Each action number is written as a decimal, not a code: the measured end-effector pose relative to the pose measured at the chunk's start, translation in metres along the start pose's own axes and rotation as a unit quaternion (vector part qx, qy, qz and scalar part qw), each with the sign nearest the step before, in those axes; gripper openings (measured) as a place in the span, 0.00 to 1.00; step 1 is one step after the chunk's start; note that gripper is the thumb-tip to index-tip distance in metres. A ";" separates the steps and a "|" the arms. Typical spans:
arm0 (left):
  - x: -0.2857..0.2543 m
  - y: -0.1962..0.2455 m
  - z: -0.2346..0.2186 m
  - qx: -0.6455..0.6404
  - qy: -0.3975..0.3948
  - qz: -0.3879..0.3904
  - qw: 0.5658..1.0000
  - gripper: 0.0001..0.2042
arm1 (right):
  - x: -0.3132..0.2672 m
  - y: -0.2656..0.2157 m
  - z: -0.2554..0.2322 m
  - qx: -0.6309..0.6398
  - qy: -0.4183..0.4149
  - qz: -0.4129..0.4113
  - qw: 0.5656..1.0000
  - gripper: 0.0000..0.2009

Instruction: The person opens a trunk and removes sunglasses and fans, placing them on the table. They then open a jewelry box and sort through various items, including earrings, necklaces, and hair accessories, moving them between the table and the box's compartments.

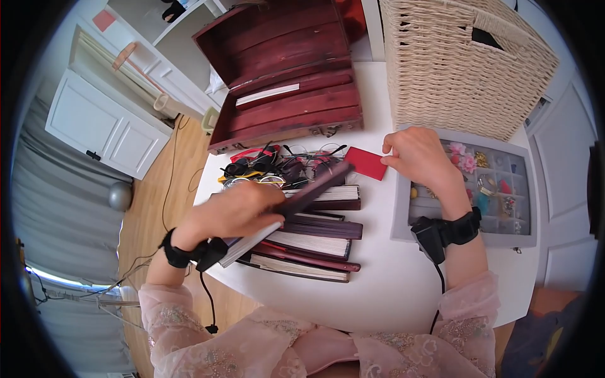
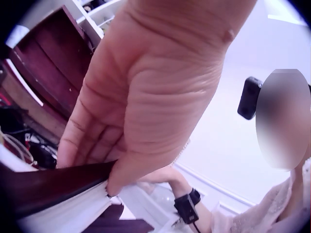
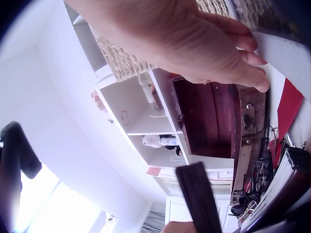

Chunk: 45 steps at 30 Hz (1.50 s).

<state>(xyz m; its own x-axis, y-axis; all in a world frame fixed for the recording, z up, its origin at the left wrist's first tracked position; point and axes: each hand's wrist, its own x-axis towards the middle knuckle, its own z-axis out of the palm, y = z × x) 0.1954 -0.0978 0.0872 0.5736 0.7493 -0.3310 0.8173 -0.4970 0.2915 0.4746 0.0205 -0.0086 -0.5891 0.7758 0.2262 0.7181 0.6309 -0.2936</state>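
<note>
My left hand point(image 1: 236, 211) grips a dark maroon book point(image 1: 318, 186) by its edge, thumb on one side, tilted above the row of books. White pages point(image 2: 73, 213) show under its cover in the left wrist view. Several dark-covered books point(image 1: 309, 242) lie side by side on the white table, page edges upward. My right hand point(image 1: 416, 154) hovers by a flat red card point(image 1: 367, 164), its fingers loosely bent and holding nothing. A maroon wooden case point(image 1: 296, 116) stands with its lid up behind; one book point(image 1: 268, 94) with white pages lies inside.
Several pairs of glasses point(image 1: 296, 160) are heaped between the case and the books. A grey compartment box point(image 1: 400, 220) of small trinkets sits at right, in front of a tall woven basket point(image 1: 454, 82). The white table's point(image 1: 391, 283) front edge lies close to my body.
</note>
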 end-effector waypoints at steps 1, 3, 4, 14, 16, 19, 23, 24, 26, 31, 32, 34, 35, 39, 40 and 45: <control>-0.002 -0.002 -0.010 -0.007 0.056 0.003 0.998 0.09 | 0.000 0.000 0.000 0.000 -0.001 0.001 1.000 0.08; -0.005 -0.008 -0.029 -0.047 0.166 -0.004 0.985 0.09 | 0.000 0.000 0.000 0.000 0.001 -0.001 1.000 0.08; -0.006 -0.014 -0.038 -0.080 0.220 -0.014 0.972 0.09 | 0.000 0.000 0.000 0.001 0.003 -0.005 1.000 0.08; 0.025 -0.149 -0.065 -0.486 0.488 -0.043 0.723 0.10 | 0.000 -0.001 -0.001 -0.004 -0.005 -0.002 1.000 0.08; 0.041 -0.189 -0.050 -0.562 0.501 -0.080 0.653 0.11 | 0.000 0.000 0.001 -0.008 -0.005 0.001 1.000 0.08; 0.062 -0.228 -0.019 -0.663 0.501 -0.057 0.554 0.11 | 0.000 0.000 0.001 -0.005 0.001 -0.009 1.000 0.09; 0.087 -0.227 -0.003 -0.703 0.522 -0.114 0.470 0.13 | 0.000 -0.001 -0.001 -0.009 -0.006 -0.002 1.000 0.09; 0.091 -0.221 -0.001 -0.699 0.530 -0.125 0.463 0.13 | 0.001 -0.001 0.000 -0.015 -0.011 -0.001 1.000 0.09; 0.099 -0.222 0.000 -0.709 0.517 -0.126 0.463 0.12 | 0.001 -0.001 -0.001 -0.021 -0.015 0.001 1.000 0.09; 0.114 -0.224 0.002 -0.721 0.485 -0.134 0.476 0.14 | 0.000 -0.002 -0.001 -0.019 -0.014 -0.003 1.000 0.08; 0.116 -0.224 0.002 -0.745 0.463 -0.132 0.461 0.16 | 0.000 -0.002 -0.001 -0.019 -0.014 -0.002 1.000 0.08; 0.119 -0.225 0.002 -0.768 0.442 -0.130 0.445 0.17 | 0.001 -0.002 -0.001 -0.022 -0.019 0.000 1.000 0.09; 0.121 -0.229 0.004 -0.775 0.430 -0.123 0.445 0.18 | 0.001 -0.002 -0.001 -0.022 -0.019 0.000 1.000 0.09; 0.131 -0.241 0.009 -0.778 0.420 -0.132 0.448 0.19 | 0.001 -0.002 -0.002 -0.021 -0.023 0.004 1.000 0.09; 0.131 -0.243 0.010 -0.778 0.420 -0.132 0.449 0.19 | 0.001 -0.002 -0.001 -0.019 -0.021 0.005 1.000 0.09; 0.134 -0.241 0.014 -0.720 0.415 -0.212 0.515 0.25 | 0.001 -0.002 -0.001 -0.021 -0.015 0.000 1.000 0.08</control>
<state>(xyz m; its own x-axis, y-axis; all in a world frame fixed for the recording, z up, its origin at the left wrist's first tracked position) 0.0760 0.1158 -0.0401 -0.3477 0.8829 -0.3155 -0.3699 0.1800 0.9115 0.4734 0.0200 -0.0075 -0.5985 0.7761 0.1985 0.7336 0.6305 -0.2535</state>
